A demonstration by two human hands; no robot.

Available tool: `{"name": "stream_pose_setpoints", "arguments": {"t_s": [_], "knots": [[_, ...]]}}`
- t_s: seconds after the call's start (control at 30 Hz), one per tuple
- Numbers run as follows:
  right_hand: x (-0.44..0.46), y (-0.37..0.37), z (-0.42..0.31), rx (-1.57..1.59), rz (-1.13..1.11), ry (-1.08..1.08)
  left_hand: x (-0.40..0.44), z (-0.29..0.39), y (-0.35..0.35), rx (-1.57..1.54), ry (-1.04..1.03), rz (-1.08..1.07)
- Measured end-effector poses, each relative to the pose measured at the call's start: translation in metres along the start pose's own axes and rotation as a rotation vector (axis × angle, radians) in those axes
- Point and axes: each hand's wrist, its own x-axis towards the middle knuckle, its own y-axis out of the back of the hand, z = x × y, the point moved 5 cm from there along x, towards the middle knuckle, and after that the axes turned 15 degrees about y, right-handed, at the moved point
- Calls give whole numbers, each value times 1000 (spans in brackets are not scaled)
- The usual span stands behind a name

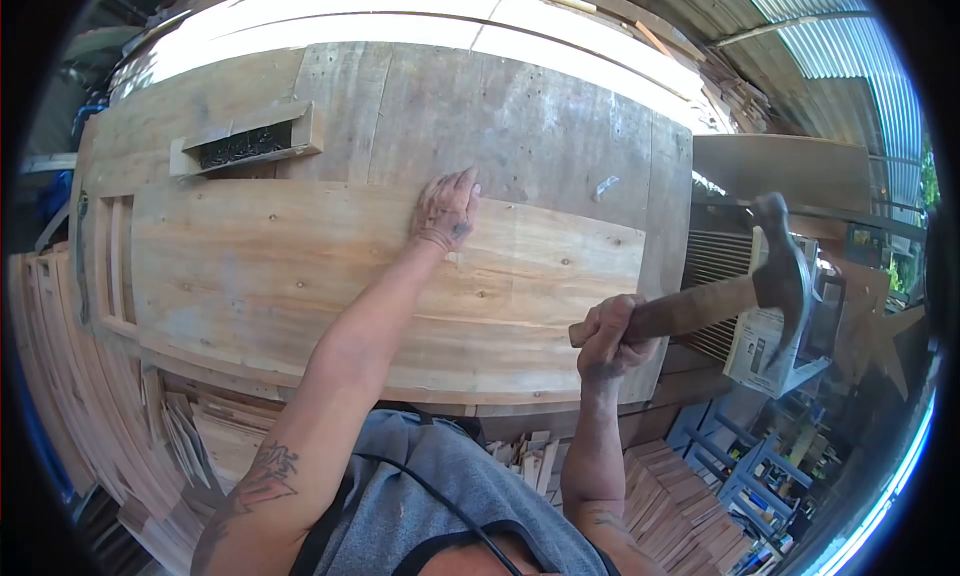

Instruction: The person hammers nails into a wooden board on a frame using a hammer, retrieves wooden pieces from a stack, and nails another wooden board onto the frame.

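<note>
My right hand [612, 338] is wrapped round the wooden handle of a claw hammer [700, 309], whose metal head points to the right, beyond the table's right edge. At the far edge of a pale plywood panel [400, 286] rests my left hand [446, 208], its fingers curled; whether anything small is in them is hidden. The panel lies on a larger worn wooden table [560, 126]. A slatted wooden frame [116, 261] shows at the panel's left end. Behind the panel, at the left, an open wooden box [245, 148] holds dark nails.
Long wood strips [75, 366] stand at the left. Stacked wood pieces [670, 511] and a blue metal frame [745, 466] are at the lower right. A white box [762, 351] sits beyond the table's right side. A small clear scrap [606, 186] lies on the table.
</note>
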Motion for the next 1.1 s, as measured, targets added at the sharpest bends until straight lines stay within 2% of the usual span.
{"name": "stream_pose_setpoints", "arguments": {"t_s": [0.03,0.07,0.13,0.23,0.27,0.33,0.4,0.43,0.47,0.53,0.6,0.63,0.7,0.73,0.77,0.87,0.9,1.0,1.07,1.1], "knots": [[2,-9,-7,93,36,231,2,-1,0,-4,-3,15],[-14,-6,13,98,24,289,1,-2,0,-15,0,16],[-67,13,95,-526,-352,-78,2,-2,1,-37,0,23],[-58,14,110,-745,-537,-436,1,-3,2,-10,41,1],[-43,6,94,-786,-533,-425,7,-10,12,-4,43,23],[-21,-8,55,-461,-206,-274,-1,0,9,-39,36,-8],[-1,-10,14,-263,-130,-171,-1,-3,5,-69,19,8],[3,-18,-7,-96,10,-46,0,-3,4,-76,18,9],[0,-18,-11,8,41,-17,1,-4,4,-82,21,10],[-41,-9,41,-108,7,122,0,-1,9,-84,28,1],[-90,17,129,-740,-613,-337,-1,-2,11,-99,35,12],[-101,31,150,-741,-626,-413,-11,-8,3,-113,37,7],[-54,5,123,-740,-540,-310,24,-9,10,-144,4,64],[-51,2,89,-753,-513,-318,17,-9,17,-161,12,44],[-34,-8,61,-696,-390,-251,2,-2,17,-190,13,8],[-12,-20,2,-201,-80,-173,5,-17,48,-201,-58,205],[-21,-16,5,50,86,-166,11,-27,70,-168,-57,315],[-70,8,87,-572,-273,-37,32,-83,157,113,-41,630],[-91,33,144,-717,-620,-426,50,-122,218,310,16,740],[-78,34,133,-780,-668,-438,66,-157,237,332,89,664]]}}
